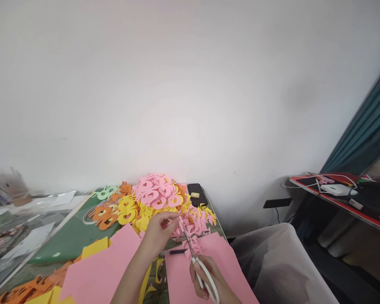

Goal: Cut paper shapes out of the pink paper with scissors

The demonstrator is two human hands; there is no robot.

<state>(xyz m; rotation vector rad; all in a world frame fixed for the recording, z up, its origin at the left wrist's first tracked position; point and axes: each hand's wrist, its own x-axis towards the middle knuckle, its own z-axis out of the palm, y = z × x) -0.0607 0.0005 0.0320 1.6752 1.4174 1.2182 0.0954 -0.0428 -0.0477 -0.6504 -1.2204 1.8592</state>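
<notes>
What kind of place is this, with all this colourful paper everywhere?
It looks like a papercraft workspace, perhaps a small workshop or home studio. Heaps of cut-out paper shapes cover a green cutting mat, pink paper sheets lie in front, and a right hand holds white-handled scissors.

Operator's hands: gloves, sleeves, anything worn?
No gloves: the left hand and right hand are bare. The left forearm is bare too, with no sleeve in view. I can't make out any watch, ring or bracelet, and no cables or markers show.
</notes>
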